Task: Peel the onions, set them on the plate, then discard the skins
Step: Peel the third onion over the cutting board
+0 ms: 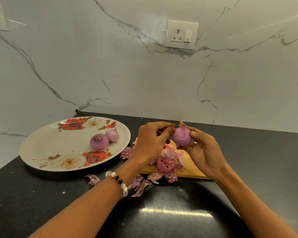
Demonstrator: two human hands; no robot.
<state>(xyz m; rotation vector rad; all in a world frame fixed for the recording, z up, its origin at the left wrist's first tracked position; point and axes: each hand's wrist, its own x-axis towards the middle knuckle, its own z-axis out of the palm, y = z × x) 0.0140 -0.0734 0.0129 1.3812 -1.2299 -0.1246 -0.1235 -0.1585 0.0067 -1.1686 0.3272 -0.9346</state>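
Right hand [202, 152] cradles an onion [181, 136] from below and behind, fingers curled round it, above the board [190, 166]. Left hand [151, 140] pinches at the onion's left side, thumb and fingertips closed, likely on a strip of skin; the strip itself is hidden.

Onion looks firm, smooth, probably slick where bare; skin thin, papery, tears easily. Best purchase: the loose tuft at the top.

Two peeled onions [99, 141] sit touching on the flowered plate [41, 148], left of the hands. Skins [167, 162] heaped on the board, more scattered over the dark surface [248, 169] between plate and board. Wall socket [181, 34] behind, well apart. Nothing blocks the way to the plate.
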